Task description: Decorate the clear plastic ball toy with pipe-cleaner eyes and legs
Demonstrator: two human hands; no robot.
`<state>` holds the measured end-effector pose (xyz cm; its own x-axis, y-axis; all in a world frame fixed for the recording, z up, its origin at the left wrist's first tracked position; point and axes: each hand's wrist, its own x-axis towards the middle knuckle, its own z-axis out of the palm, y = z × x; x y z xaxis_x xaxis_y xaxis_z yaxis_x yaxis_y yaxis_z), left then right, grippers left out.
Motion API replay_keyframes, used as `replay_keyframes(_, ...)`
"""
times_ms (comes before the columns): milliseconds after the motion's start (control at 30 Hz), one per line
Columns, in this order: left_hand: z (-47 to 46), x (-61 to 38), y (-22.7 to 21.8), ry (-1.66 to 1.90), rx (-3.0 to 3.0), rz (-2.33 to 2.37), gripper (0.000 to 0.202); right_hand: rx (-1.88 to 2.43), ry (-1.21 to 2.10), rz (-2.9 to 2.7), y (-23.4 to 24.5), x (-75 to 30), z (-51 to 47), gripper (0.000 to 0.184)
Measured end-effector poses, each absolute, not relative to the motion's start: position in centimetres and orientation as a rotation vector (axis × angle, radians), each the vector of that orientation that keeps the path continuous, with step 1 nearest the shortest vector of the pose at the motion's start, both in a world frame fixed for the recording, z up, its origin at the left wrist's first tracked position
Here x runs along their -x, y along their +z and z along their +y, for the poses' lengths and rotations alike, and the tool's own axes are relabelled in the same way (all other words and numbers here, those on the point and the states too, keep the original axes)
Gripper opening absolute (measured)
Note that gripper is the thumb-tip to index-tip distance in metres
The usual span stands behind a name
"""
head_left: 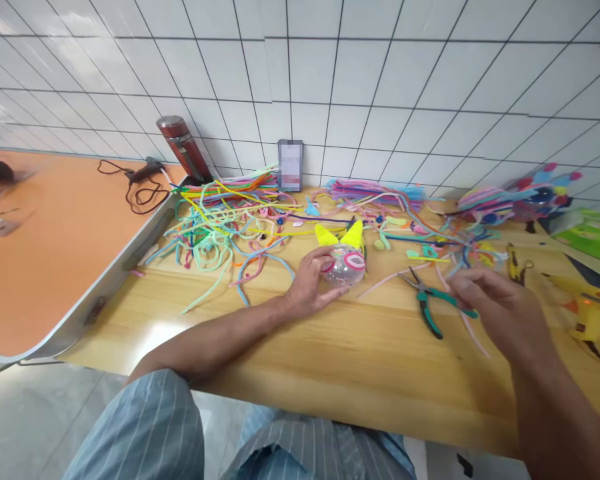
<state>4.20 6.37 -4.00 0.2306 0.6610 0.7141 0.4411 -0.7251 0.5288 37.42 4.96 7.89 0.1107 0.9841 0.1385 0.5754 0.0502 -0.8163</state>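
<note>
On the wooden table [290, 353]: a clear ball [345, 276] is near the middle, with two yellow ears [352, 235] on its top and a pink-and-white ring [355, 261] on its front.
Left hand [307, 283]: it grasps the ball from the left, thumb at the lower side, fingers above.
Right hand [503, 310]: its fingers are bent, beside one handle of the pliers [422, 297]; whether they hold something, I cannot tell.
Pliers' handles: green and black, spread apart.
Fuzzy stems [205, 247]: a tangled heap, left of the ball.
Tiled wall [370, 73]: a phone [291, 165] leans against it.
Near the right edge: a yellow glue gun [591, 310].
</note>
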Motion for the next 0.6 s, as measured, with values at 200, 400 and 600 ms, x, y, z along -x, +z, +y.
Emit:
replay_keyframes(200, 6.0, -3.0, -0.6, 1.395, -2.343, 1.195, 0.056, 2.046, 0.373, -1.383, 4.2, -43.1, 3.5, 0.041)
replay_keyframes(400, 15.6, 6.8, 4.9, 1.057, -2.334, 1.911, 0.067, 2.038, 0.448, -1.211, 1.0, -44.8, 2.6, 0.035)
replay_keyframes(600, 24.7, 14.7, 4.5, 0.341, -2.196, 2.245, 0.074, 1.983, 0.46, -1.311, 1.5, -43.6, 1.7, 0.018)
